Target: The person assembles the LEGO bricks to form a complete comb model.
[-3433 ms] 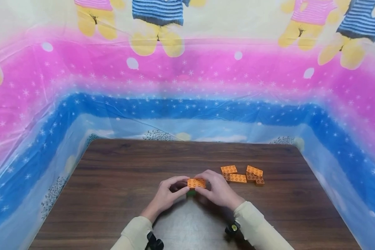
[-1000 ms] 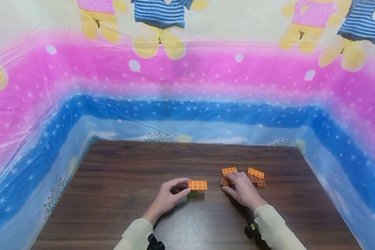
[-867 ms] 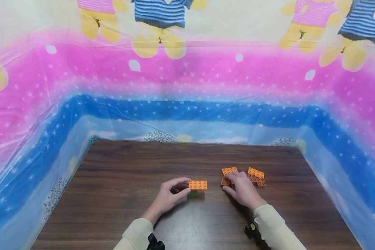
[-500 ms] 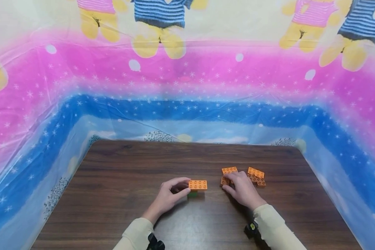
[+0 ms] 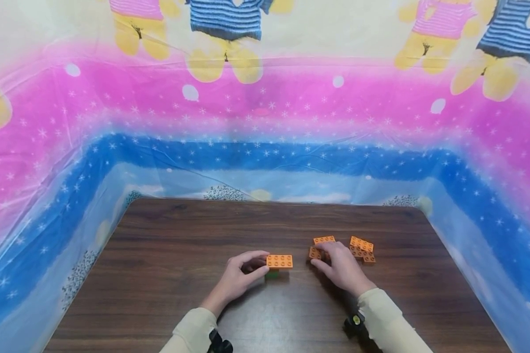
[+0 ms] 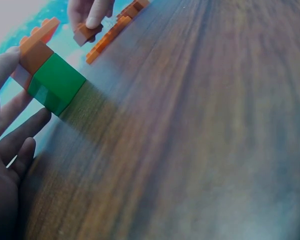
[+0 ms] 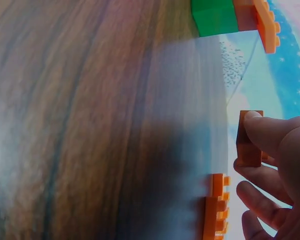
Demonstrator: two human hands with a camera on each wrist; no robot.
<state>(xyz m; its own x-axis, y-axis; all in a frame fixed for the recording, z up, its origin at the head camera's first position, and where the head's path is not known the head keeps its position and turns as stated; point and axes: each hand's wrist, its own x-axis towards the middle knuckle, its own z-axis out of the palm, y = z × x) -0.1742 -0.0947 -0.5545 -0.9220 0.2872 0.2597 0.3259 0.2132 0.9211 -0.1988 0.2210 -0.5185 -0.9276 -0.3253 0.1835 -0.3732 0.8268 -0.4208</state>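
My left hand (image 5: 238,275) holds the left end of a small brick stack, thumb in front and fingers behind. The stack has a green block (image 6: 56,82) at the bottom, a brown brick (image 6: 36,56) on it, and a thin orange brick (image 5: 279,261) on top that juts out sideways. To the right, my right hand (image 5: 343,270) pinches a small brown toy brick (image 7: 250,142) between thumb and fingers. In the right wrist view this brick appears raised above the tabletop, studs facing the palm side.
Behind the right hand lies an orange brick (image 5: 324,239), partly covered by the fingers. Farther right, another orange brick (image 5: 361,243) rests against brown bricks (image 5: 368,257). The dark wooden table (image 5: 181,230) is bordered by a printed cloth (image 5: 265,122).
My right hand has left the stack, moved right to the loose bricks and taken a brown brick, which has shifted slightly left and up. My left hand stays on the stack.
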